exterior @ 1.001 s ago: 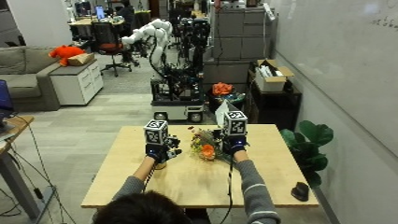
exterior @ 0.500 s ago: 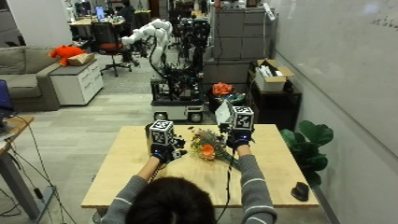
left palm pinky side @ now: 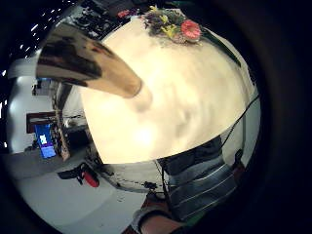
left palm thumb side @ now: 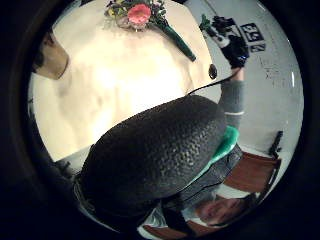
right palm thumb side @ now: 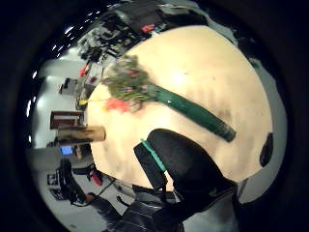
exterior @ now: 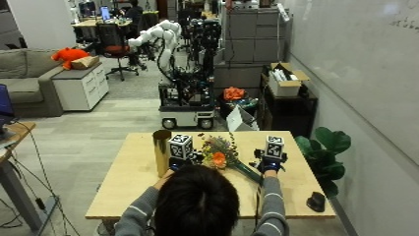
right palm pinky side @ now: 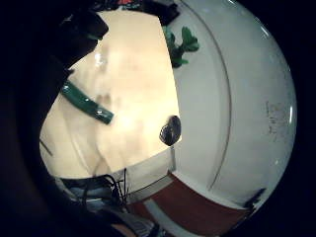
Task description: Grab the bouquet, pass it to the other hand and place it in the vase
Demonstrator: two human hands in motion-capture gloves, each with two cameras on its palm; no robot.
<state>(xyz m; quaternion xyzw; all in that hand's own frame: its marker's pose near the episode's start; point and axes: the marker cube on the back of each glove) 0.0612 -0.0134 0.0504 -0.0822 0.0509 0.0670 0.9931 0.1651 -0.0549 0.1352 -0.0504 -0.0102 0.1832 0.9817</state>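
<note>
The bouquet [exterior: 219, 153], orange and yellow flowers with a green wrapped stem, lies on the wooden table [exterior: 128, 189], its stem toward the right front. A tall gold vase [exterior: 160, 152] stands upright to its left. My left hand [exterior: 175, 164] hovers between vase and bouquet and holds nothing; its thumb [left palm thumb side: 155, 155] fills the left thumb side palm view, with the bouquet [left palm thumb side: 141, 15] and vase [left palm thumb side: 50, 59] beyond. My right hand [exterior: 268, 165] hangs just right of the stem's end, fingers relaxed and empty. Under it lies the stem [right palm thumb side: 190, 108].
A small black object [exterior: 315, 201] sits at the table's right front corner. A potted plant [exterior: 327, 147] stands right of the table. A robot cart [exterior: 187, 105] stands behind the far edge. Bare tabletop lies left of the vase.
My right hand has drawn away from the bouquet's flowers, to the right and nearer to me. The left hand has shifted a little right. The bouquet and vase have stayed put.
</note>
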